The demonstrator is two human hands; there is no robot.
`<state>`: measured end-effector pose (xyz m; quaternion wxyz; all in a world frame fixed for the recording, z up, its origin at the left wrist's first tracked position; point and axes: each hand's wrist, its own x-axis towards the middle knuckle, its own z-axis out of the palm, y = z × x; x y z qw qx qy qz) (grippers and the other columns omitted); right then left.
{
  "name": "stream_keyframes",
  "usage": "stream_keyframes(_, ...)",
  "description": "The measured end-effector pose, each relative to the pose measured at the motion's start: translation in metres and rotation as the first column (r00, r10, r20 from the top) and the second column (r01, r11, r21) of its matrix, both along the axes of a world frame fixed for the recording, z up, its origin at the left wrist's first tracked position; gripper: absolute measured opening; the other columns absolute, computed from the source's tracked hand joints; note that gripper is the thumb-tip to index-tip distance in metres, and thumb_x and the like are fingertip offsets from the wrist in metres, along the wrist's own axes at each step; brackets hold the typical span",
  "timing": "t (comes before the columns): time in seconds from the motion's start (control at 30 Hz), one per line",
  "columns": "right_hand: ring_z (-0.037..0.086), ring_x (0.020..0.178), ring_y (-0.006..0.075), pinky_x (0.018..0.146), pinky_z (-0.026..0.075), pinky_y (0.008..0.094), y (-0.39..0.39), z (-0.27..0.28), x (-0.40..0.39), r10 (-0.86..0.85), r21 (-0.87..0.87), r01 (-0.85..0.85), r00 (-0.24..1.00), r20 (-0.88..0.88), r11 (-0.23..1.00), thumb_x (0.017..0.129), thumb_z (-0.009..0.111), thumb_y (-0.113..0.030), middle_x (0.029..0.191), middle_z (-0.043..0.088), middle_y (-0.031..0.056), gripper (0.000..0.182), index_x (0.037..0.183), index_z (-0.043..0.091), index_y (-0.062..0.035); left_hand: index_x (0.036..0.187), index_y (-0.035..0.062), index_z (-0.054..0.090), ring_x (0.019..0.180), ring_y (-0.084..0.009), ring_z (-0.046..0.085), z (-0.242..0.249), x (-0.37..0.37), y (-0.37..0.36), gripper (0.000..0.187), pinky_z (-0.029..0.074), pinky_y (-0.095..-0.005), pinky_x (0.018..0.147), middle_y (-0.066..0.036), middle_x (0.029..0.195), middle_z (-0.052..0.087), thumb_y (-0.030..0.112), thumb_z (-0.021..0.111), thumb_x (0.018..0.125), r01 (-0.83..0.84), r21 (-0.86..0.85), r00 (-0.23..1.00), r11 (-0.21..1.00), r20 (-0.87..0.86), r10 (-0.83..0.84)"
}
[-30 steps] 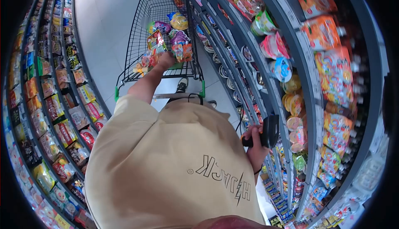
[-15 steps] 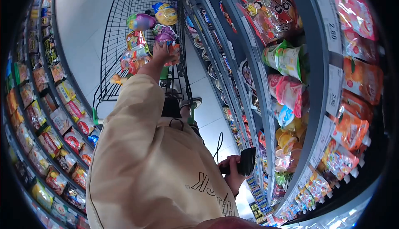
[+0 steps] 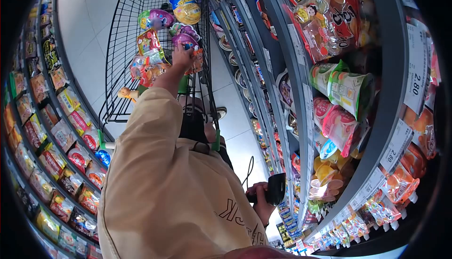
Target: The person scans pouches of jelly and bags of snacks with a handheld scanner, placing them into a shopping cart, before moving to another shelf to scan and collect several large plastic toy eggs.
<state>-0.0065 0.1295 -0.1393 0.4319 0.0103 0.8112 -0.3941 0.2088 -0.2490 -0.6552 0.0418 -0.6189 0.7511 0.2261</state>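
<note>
My left hand [image 3: 182,57] reaches into the wire shopping cart [image 3: 115,47], fingers bent and closed against a small orange pouch [image 3: 198,60]. The fingertips are partly hidden beside a purple snack pack [image 3: 185,39]. Around it in the cart lie a yellow and blue round pack [image 3: 185,10], a purple and green egg-shaped pack [image 3: 157,19], a red and yellow packet [image 3: 149,42] and clear-wrapped orange snacks [image 3: 148,70]. Low on the right, my right hand [image 3: 263,205] is wrapped around a black handheld device [image 3: 275,189] with a thin wrist strap.
Close on the right stands a shelf [image 3: 294,71] with bags of jelly cups [image 3: 327,28], cup packs [image 3: 351,89] and price tags [image 3: 416,78]. Another shelf [image 3: 61,127] of packaged snacks curves along the left. Pale floor tiles [image 3: 84,19] show between them.
The cart has shifted slightly left in view and the right shelf looks nearer. My left hand stays at the same packs; my right hand still grips the black device.
</note>
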Motion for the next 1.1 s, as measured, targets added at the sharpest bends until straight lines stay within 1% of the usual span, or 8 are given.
stream_keyframes(0.07, 0.068, 0.078, 0.0211, 0.069, 0.061, 0.0395, 0.000, 0.002, -0.001, 0.048, -0.029, -0.048, 0.999, 0.003, 0.998, 0.103, 0.064, 0.005, 0.099, 0.068, 0.0128, 0.018, 0.108, 0.053, -0.0075, 0.104, 0.0191, 0.072, 0.111, -0.0424, 0.060, 0.001, 0.004, 0.007, 0.019, 0.050, -0.0543, 0.090, -0.020, 0.117, 0.059, 0.036, 0.072, 0.094, 0.071, -0.178, 0.995, 0.981, -0.059, -0.082)
stream_keyframes(0.23, 0.069, 0.079, 0.0198, 0.070, 0.059, 0.0369, 0.005, 0.015, -0.004, 0.101, -0.078, -0.101, 0.995, 0.003, 0.992, 0.103, 0.064, 0.004, 0.099, 0.069, 0.0118, 0.018, 0.109, 0.052, -0.0078, 0.107, 0.0122, 0.069, 0.106, -0.0431, 0.058, 0.051, 0.019, 0.039, 0.022, 0.048, -0.0530, 0.087, -0.020, 0.109, 0.057, 0.024, 0.076, 0.090, 0.121, -0.281, 0.959, 0.952, -0.216, -0.186)
stream_keyframes(0.6, 0.073, 0.086, 0.0167, 0.074, 0.057, 0.0302, 0.017, 0.060, -0.020, 0.323, -0.392, -0.327, 0.943, -0.077, 0.860, 0.101, 0.070, 0.000, 0.103, 0.076, 0.0112, 0.012, 0.113, 0.067, -0.0021, 0.099, 0.0001, 0.063, 0.111, -0.0371, 0.055, 0.400, 0.050, 0.092, 0.035, 0.047, -0.0452, 0.096, -0.017, 0.119, 0.054, 0.028, 0.083, 0.094, 0.218, -0.450, 0.722, 0.866, -0.523, -0.453)
stream_keyframes(0.7, 0.073, 0.088, 0.0158, 0.073, 0.057, 0.0291, 0.023, 0.060, -0.031, 0.406, -0.478, -0.430, 0.900, -0.160, 0.766, 0.098, 0.075, 0.000, 0.112, 0.077, 0.0121, 0.030, 0.126, 0.067, -0.0013, 0.096, 0.0001, 0.062, 0.099, -0.0301, 0.055, 0.501, 0.033, 0.129, 0.033, 0.049, -0.0398, 0.086, -0.014, 0.116, 0.051, 0.025, 0.084, 0.094, 0.264, -0.484, 0.611, 0.834, -0.585, -0.533)
stream_keyframes(0.77, 0.072, 0.090, 0.0140, 0.073, 0.057, 0.0283, 0.024, 0.066, -0.038, 0.427, -0.536, -0.494, 0.868, -0.253, 0.685, 0.094, 0.079, -0.001, 0.120, 0.077, 0.0122, 0.044, 0.136, 0.066, -0.0009, 0.097, -0.0001, 0.065, 0.087, -0.0157, 0.051, 0.558, 0.013, 0.163, 0.031, 0.046, -0.0308, 0.071, -0.008, 0.116, 0.047, 0.025, 0.083, 0.096, 0.301, -0.272, 0.597, 0.914, -0.694, -0.403)
stream_keyframes(0.87, 0.071, 0.103, 0.0139, 0.085, 0.058, 0.0305, 0.035, 0.059, -0.053, 0.559, -0.517, -0.606, 0.785, -0.268, 0.604, 0.088, 0.083, 0.002, 0.131, 0.073, 0.0110, 0.062, 0.146, 0.060, 0.0006, 0.109, 0.0012, 0.071, 0.087, -0.0076, 0.049, 0.585, -0.016, 0.201, 0.027, 0.044, -0.0262, 0.066, -0.004, 0.118, 0.046, 0.025, 0.080, 0.102, 0.415, -0.116, 0.513, 0.902, -0.789, -0.338)
stream_keyframes(0.97, 0.067, 0.119, 0.0166, 0.100, 0.056, 0.0340, 0.045, 0.073, -0.047, 0.535, -0.682, -0.497, 0.825, -0.181, 0.536, 0.084, 0.086, 0.005, 0.140, 0.068, 0.0107, 0.071, 0.149, 0.056, 0.0027, 0.105, 0.0011, 0.071, 0.096, -0.0151, 0.052, 0.599, -0.045, 0.234, 0.028, 0.048, -0.0322, 0.076, -0.007, 0.120, 0.048, 0.028, 0.078, 0.102, 0.531, 0.050, 0.471, 0.846, -0.847, -0.246)
stream_keyframes(1.1, 0.065, 0.127, 0.0187, 0.108, 0.054, 0.0359, 0.071, 0.068, -0.057, 0.474, -0.768, -0.373, 0.875, -0.104, 0.521, 0.085, 0.085, 0.007, 0.142, 0.066, 0.0119, 0.071, 0.149, 0.055, 0.0031, 0.098, 0.0016, 0.066, 0.091, -0.0094, 0.048, 0.585, -0.069, 0.272, 0.032, 0.043, -0.0252, 0.070, -0.004, 0.105, 0.050, 0.032, 0.075, 0.105, 0.531, -0.036, 0.404, 0.846, -0.868, -0.290)
